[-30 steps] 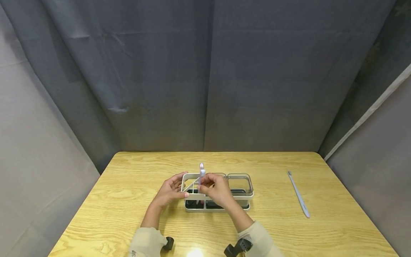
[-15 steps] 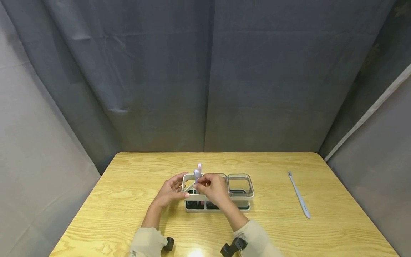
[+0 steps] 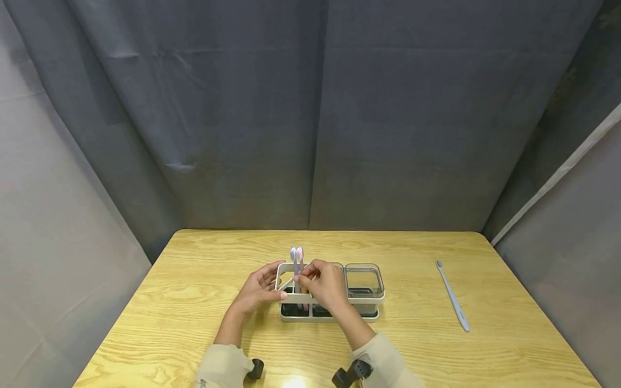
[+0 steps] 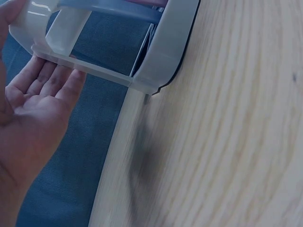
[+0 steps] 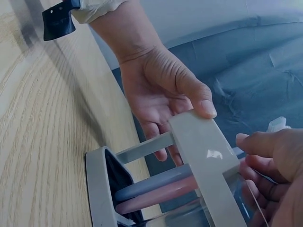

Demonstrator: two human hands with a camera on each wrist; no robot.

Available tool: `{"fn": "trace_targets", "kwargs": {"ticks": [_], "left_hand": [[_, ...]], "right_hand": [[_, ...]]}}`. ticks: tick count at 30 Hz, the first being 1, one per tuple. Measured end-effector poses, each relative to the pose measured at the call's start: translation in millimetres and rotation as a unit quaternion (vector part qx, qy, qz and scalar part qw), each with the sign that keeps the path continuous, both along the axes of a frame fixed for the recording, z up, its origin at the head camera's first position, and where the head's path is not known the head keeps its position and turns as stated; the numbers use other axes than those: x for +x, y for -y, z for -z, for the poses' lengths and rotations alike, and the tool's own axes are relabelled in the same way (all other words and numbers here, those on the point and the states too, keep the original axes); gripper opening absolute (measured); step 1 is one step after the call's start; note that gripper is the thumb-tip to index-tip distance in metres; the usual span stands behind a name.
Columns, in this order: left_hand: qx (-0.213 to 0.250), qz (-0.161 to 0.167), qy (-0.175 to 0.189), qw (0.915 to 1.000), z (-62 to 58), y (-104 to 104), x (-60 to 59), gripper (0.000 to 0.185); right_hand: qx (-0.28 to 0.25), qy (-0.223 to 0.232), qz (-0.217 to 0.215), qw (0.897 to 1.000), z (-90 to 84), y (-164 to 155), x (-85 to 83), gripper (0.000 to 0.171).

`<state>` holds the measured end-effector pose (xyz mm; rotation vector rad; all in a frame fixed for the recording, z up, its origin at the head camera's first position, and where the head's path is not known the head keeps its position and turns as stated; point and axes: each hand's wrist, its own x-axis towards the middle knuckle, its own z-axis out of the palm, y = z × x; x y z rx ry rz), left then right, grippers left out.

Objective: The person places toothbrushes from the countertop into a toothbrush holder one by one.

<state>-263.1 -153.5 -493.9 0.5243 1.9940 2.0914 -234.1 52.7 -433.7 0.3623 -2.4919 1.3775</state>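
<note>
A white toothbrush holder (image 3: 361,300) stands at the middle of the table, with crossbars at its left end. My left hand (image 3: 256,290) grips that end, thumb on the front rail and fingers behind; the left wrist view shows the fingers under the upper frame (image 4: 109,74). With thumb and fingertips my right hand (image 3: 327,284) pinches a blue-lavender toothbrush (image 3: 293,254), upright with bristles up. Beside it in the holder stands a pink toothbrush (image 3: 299,253). Both handles, blue (image 5: 154,182) and pink (image 5: 156,195), reach down to the dark base in the right wrist view.
Another blue toothbrush (image 3: 453,296) lies on the wooden table (image 3: 504,312) to the right. Clear cups (image 3: 365,276) sit in the holder's middle and right sections. Grey curtains (image 3: 242,134) hang behind the table and at both sides.
My right hand has shifted slightly left, bringing the blue-lavender toothbrush from in front of the pink one to its left side. The left hand keeps its grip on the holder.
</note>
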Motion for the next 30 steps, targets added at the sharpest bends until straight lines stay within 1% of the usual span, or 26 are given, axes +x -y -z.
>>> {"fn": "trace_targets", "kwargs": {"ticks": [3,6,8,12,15,18,21,24,26,30], "left_hand": [[0.002,0.006,-0.005,1.0000,0.3,0.0,0.3,0.077],[-0.002,0.006,-0.012,0.9999,-0.4,-0.2,0.9,0.077],[-0.001,0.002,-0.012,0.9999,-0.9,-0.4,1.0,0.077],[0.003,-0.003,-0.007,1.0000,-1.5,-0.7,0.7,0.077],[0.000,-0.005,-0.001,1.0000,-1.0,-0.6,0.4,0.078],[-0.005,-0.007,-0.001,1.0000,-0.7,-0.6,0.8,0.077],[-0.004,-0.006,-0.003,1.0000,-0.8,-1.1,0.9,0.076],[-0.001,-0.003,-0.002,1.0000,-1.2,-1.4,0.9,0.076],[-0.002,-0.005,-0.001,1.0000,-1.6,-1.5,0.9,0.075],[-0.005,-0.005,-0.005,1.0000,-1.5,-1.1,0.8,0.075]], "right_hand": [[-0.012,0.008,-0.033,0.999,-1.1,-3.7,1.4,0.012],[-0.025,0.011,-0.089,0.996,-3.3,-10.8,2.2,0.008],[-0.024,0.017,-0.126,0.992,-5.4,-17.3,2.2,0.009],[-0.014,0.039,-0.200,0.979,-11.6,-32.3,2.2,0.022],[0.000,0.058,-0.254,0.965,-15.9,-43.1,2.3,0.034],[0.023,0.069,-0.294,0.953,-19.0,-52.9,2.9,0.045],[0.043,0.080,-0.315,0.945,-22.2,-61.8,4.0,0.049],[0.053,0.087,-0.319,0.942,-24.9,-70.0,5.6,0.050],[0.056,0.084,-0.316,0.943,-26.8,-75.3,6.9,0.049],[0.044,0.077,-0.311,0.946,-29.3,-85.8,8.6,0.050]]}}
